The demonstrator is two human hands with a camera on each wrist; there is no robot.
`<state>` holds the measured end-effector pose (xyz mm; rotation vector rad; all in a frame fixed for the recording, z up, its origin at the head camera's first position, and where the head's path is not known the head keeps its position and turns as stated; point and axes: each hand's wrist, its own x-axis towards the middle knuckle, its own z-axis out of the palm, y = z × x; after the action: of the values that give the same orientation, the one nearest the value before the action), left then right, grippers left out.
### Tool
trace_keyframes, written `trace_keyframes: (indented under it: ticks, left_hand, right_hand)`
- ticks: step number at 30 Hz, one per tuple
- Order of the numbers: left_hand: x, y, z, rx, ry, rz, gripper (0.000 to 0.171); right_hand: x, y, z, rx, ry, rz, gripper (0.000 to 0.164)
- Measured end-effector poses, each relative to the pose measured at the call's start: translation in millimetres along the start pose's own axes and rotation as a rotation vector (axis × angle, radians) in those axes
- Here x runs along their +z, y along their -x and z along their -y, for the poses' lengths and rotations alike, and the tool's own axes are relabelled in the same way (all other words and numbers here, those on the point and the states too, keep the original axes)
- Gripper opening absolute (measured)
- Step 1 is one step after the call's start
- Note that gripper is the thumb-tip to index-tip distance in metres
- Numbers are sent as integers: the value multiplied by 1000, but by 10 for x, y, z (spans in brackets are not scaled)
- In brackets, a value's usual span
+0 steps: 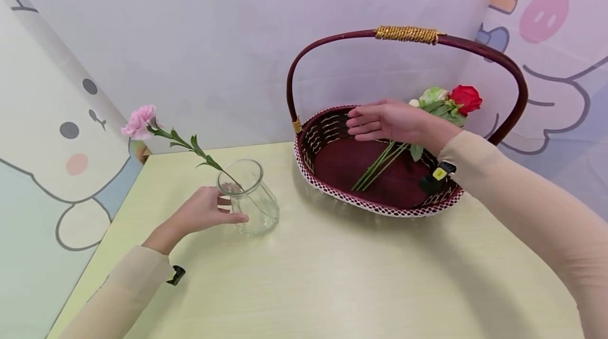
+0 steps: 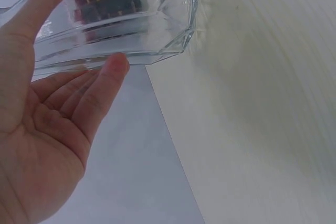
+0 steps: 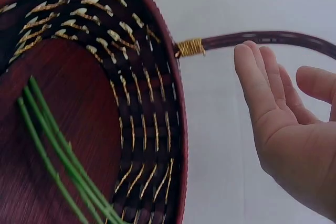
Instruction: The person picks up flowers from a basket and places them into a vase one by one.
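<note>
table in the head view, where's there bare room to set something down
Bare: the near stretch of table, in front of the glass jar and basket; the gap between those two; and the basket's floor left of the green stems. Crowded: the jar's left side, gripped by the left hand, and the basket's right half, where stems lie and the right sleeve crosses.

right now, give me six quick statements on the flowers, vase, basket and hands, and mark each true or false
1. The pink flower leans in the glass vase. True.
2. The left hand is inside the basket. False: it holds the glass vase.
3. Gold wrapping covers part of the handle. True.
4. The right hand grips the handle. False: it holds nothing.
5. Green stems reach into the basket. True.
6. The red flower is in the glass vase. False: it is over at the basket.
</note>
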<state>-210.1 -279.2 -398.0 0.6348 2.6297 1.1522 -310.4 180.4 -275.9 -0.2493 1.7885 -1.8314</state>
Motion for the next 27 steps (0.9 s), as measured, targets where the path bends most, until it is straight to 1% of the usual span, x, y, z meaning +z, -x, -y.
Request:
trace_keyframes:
  ticks: [6,10,13,17,19,21,23,27]
  left_hand:
    - [-1,9,-6,-8,-17,-4,64]
    - [-5,11,-5,-11,-39,-10,64]
    - [-4,7,-2,-5,-45,-10,64]
    - [-3,3,5,3,-43,-9,64]
    - [-1,3,4,4,-42,-10,64]
    - [1,3,-1,4,-42,-13,64]
    - [-1,5,-6,4,-37,-16,64]
    - [-2,7,-13,11,-26,-19,64]
  right_hand:
    - [-278,126,-97,17,-50,-62,29]
    - [-442,209,-172,38,-37,-92,28]
    - [-564,273,-234,61,-18,-98,28]
    - [-706,344,-325,97,-33,-89,26]
    - [-765,370,-376,110,-42,-89,27]
    - [-824,391,-436,129,-49,-107,31]
    - [-877,403,-493,149,-45,-117,39]
    - [-970,436,-613,200,-47,-110,52]
